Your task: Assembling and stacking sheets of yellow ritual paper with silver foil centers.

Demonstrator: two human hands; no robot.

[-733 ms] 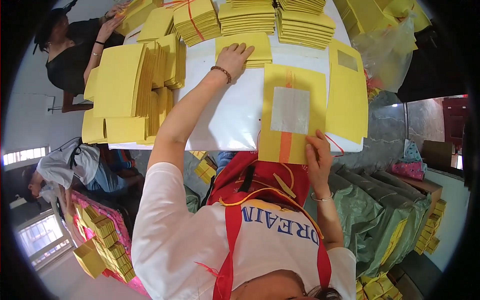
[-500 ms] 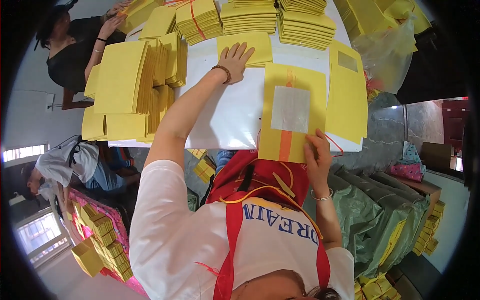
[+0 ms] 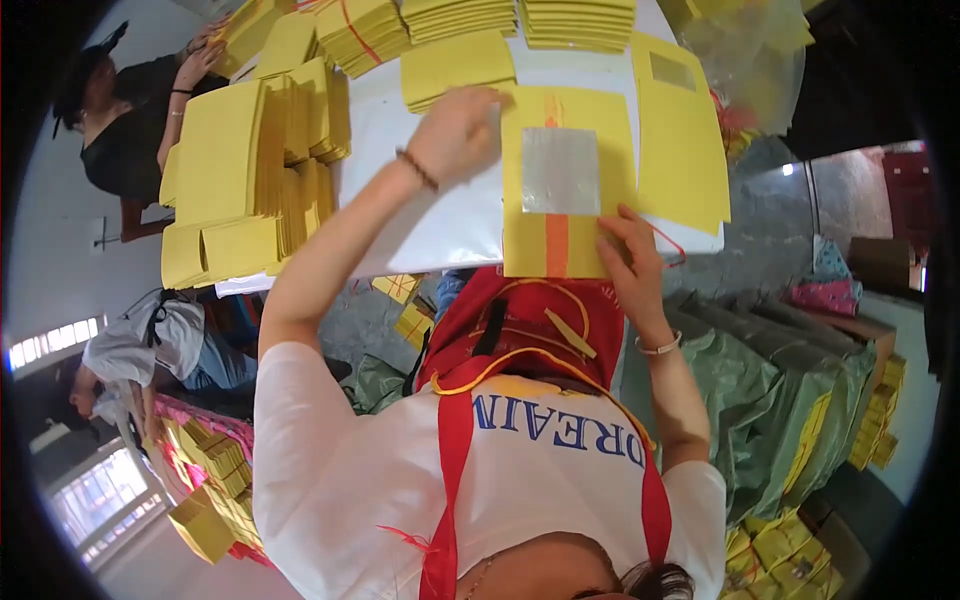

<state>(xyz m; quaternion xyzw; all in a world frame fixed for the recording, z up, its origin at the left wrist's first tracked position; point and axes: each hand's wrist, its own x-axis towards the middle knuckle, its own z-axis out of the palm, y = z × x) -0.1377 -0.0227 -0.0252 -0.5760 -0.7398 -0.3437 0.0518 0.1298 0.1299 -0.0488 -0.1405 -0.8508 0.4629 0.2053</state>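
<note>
Left hand (image 3: 455, 135) lies open and flat on the left edge of the yellow sheet (image 3: 565, 185) on the table (image 3: 420, 215), holding nothing, while right hand (image 3: 630, 255) presses its lower corner so it lies steady.

I see a white worktop (image 3: 430, 215) crowded with yellow paper. In the middle of it lies a yellow sheet with a silver square (image 3: 560, 170) and an orange stripe down its centre, its near edge hanging over the worktop's edge. Just to its right lies a flat pile of yellow sheets (image 3: 680, 150), the top one with a small grey patch. At the far side stand banded bundles of yellow paper (image 3: 470, 15) in a row, with a loose short stack (image 3: 455, 65) in front of them. Along the left side, tall piles of folded yellow paper (image 3: 240, 170) lean together.
</note>
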